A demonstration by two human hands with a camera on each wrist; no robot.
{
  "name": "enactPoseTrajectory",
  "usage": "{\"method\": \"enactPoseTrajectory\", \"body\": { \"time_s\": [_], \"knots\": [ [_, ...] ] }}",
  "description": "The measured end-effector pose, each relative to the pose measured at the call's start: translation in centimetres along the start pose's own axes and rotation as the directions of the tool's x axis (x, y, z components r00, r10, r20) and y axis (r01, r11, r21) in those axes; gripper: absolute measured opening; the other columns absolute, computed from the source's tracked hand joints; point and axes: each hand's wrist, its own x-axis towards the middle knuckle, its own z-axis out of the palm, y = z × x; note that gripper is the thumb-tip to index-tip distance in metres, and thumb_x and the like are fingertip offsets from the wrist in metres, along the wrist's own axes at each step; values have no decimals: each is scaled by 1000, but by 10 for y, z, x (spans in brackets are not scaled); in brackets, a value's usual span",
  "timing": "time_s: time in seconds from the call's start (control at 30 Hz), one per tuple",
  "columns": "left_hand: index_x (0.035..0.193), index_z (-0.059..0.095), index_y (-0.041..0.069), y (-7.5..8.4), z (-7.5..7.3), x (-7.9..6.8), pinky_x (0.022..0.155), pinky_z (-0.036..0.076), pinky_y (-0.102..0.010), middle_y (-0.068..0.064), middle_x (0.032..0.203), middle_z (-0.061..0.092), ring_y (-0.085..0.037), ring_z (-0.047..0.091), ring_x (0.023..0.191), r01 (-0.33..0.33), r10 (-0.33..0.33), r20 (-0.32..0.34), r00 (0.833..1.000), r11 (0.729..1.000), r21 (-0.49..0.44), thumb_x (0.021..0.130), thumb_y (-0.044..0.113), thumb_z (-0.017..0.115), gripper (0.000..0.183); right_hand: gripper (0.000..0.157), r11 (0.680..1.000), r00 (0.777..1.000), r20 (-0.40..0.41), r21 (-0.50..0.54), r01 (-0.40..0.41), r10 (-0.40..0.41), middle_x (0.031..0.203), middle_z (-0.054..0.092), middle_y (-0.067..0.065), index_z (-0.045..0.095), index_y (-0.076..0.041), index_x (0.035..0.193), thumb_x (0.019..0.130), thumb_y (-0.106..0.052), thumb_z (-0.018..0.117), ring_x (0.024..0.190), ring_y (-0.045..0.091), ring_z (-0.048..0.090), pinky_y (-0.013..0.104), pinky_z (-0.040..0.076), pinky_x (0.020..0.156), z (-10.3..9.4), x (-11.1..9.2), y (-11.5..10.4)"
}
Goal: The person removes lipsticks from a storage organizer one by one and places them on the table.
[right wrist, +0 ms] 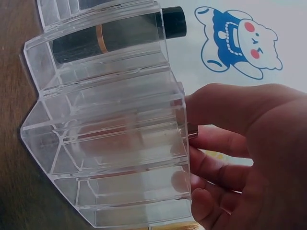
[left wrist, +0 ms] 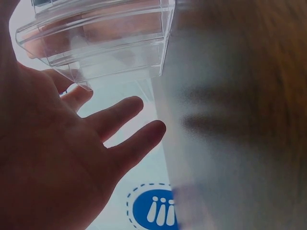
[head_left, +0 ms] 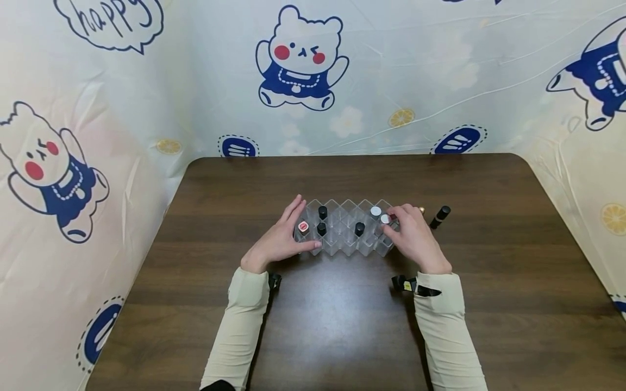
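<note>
Head view, clear rack (head_left: 340, 236): centred on the desk (head_left: 337, 326), nearer its far edge.
Right hand (head_left: 414, 238): bent over the rack's right end, thumb and fingertips pinching a white-capped tube (head_left: 385, 219).
Left hand (head_left: 279, 239): spread at the left end, fingers straight, thumb at the near corner.
Sleeves (head_left: 238, 326): slanting inward, hands well apart.
Black tube (head_left: 440, 216): between right hand and desk's right edge.

- Table (head_left: 533, 315): dark brown, wood-grained top with rounded far corners.
- Sheeting (head_left: 210, 70): creased, pale blue at the rear, cream to pinkish at the sides.
- Printed motifs: bears (head_left: 299, 81) in blue clothing, a "happy" speech bubble (head_left: 110, 23), blue ovals (head_left: 459, 140), orange citrus slices (head_left: 402, 117).
- Light: soft, whitish reflection (head_left: 337, 320) on the near tabletop.
</note>
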Motion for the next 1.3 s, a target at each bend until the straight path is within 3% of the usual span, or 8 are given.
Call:
{"method": "enactPoseTrajectory", "body": {
  "time_s": [0.37, 0.67, 0.93, 1.3],
  "knots": [
    [140, -2, 41, 1, -1, 0, 98, 37, -43, 24, 147, -12, -17, 26, 133, -2, 2, 10, 1000, 1000, -4, 64, 72, 57, 101, 31, 1000, 1000, 11, -3, 3, -3, 108, 52, 15, 58, -1, 108, 84, -21, 60, 94, 27, 43, 40, 40, 77, -2, 0, -2],
    [140, -3, 42, 1, -1, 1, 98, 37, -43, 28, 144, -14, -15, 25, 134, -1, 1, 17, 1000, 1000, 2, 65, 72, 57, 101, 30, 1000, 1000, 15, 9, -4, 4, 107, 52, 16, 58, 0, 106, 84, -19, 61, 94, 29, 43, 41, 40, 79, -1, 0, -1],
    [141, -2, 41, 3, -2, -1, 98, 38, -42, 19, 149, -9, -16, 27, 133, -6, 6, 8, 1000, 1000, -5, 65, 71, 59, 102, 30, 1000, 1000, 28, 15, -14, 14, 108, 51, 15, 57, -2, 107, 85, -21, 60, 95, 28, 42, 41, 39, 78, -1, 0, 0],
    [141, -2, 41, 3, -2, -2, 98, 38, -42, 18, 149, -9, -16, 27, 133, 2, -2, 11, 1000, 1000, -4, 65, 71, 59, 102, 27, 1000, 1000, 23, 20, 2, -3, 106, 50, 15, 57, -2, 105, 85, -20, 60, 94, 28, 41, 41, 39, 78, 0, 0, 0]
  ]
}}
